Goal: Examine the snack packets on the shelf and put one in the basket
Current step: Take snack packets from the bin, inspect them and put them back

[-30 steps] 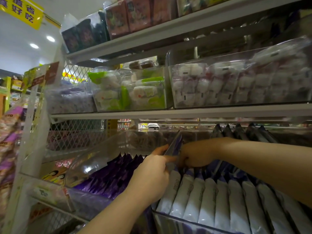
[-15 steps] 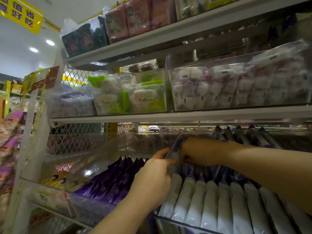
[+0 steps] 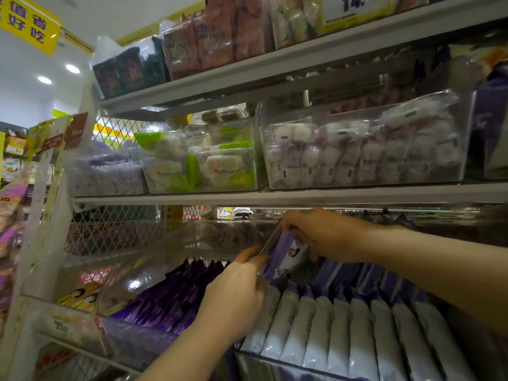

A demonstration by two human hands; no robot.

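A row of white and purple snack packets (image 3: pixel 354 334) stands upright in a clear bin on the lower shelf. My right hand (image 3: pixel 321 235) grips one purple and white packet (image 3: pixel 286 254) by its top, lifted above the row and tilted. My left hand (image 3: pixel 236 295) is just left of it, fingers curled around the clear divider (image 3: pixel 270 237) between two bins. No basket is in view.
Dark purple packets (image 3: pixel 176 295) fill the clear bin to the left. The shelf above (image 3: pixel 247 198) carries clear bins of white and green sweets (image 3: pixel 203 163) and pale wrapped sweets (image 3: pixel 362 155). A wire mesh side panel (image 3: pixel 115 226) closes the rack's left end.
My right hand has pulled one packet up out of the row, so its printed face now shows. My left hand stays at the divider. The view has tilted slightly upward.
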